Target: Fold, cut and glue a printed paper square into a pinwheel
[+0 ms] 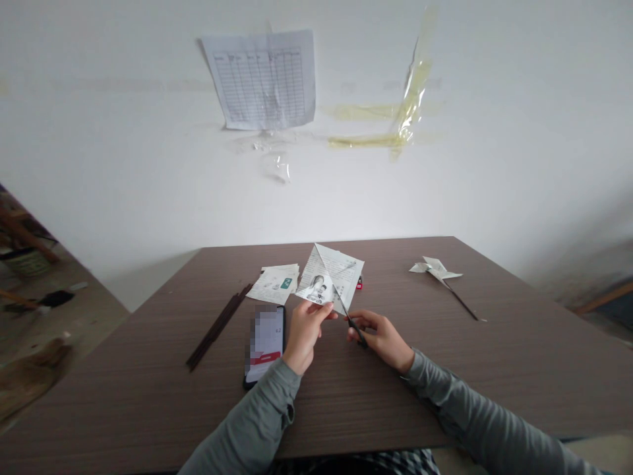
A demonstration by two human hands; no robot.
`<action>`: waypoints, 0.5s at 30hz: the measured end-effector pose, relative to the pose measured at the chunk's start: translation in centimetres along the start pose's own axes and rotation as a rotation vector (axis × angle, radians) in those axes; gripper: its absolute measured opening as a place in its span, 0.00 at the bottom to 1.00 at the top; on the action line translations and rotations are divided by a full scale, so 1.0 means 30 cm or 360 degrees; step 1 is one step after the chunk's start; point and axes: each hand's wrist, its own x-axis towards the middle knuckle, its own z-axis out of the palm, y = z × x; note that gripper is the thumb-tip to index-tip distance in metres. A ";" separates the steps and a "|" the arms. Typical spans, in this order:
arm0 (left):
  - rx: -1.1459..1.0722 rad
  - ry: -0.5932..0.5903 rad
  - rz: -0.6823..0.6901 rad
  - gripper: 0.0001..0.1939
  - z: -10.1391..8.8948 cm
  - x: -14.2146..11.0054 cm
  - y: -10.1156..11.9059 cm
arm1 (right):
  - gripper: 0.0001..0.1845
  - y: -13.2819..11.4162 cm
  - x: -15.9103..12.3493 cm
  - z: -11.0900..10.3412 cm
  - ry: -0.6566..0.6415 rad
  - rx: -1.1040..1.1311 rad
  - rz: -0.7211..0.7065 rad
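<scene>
Two grey sleeves nearest | one printed paper square pinched by left hand at its lower edge, over table centre | one pair of scissors gripped by right hand – blades at square | one smartphone, one pinwheel, dark sticks laid down – stick count unclear

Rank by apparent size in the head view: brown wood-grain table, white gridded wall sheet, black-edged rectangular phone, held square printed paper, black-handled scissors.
1. Table
2. Wall sheet
3. Phone and held paper: too alike to rank
4. Scissors, partly hidden by the right hand
</scene>
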 end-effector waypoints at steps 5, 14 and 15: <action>-0.0002 0.0009 0.0016 0.15 0.001 0.003 -0.002 | 0.37 0.000 0.001 0.000 0.0002 0.0006 -0.0026; -0.0025 0.0006 0.0014 0.17 0.004 -0.003 0.006 | 0.40 -0.007 0.003 0.007 0.0005 -0.0007 0.0006; -0.0027 0.0005 0.0016 0.17 0.004 -0.004 0.006 | 0.40 -0.009 0.002 0.007 0.0007 -0.0010 0.0011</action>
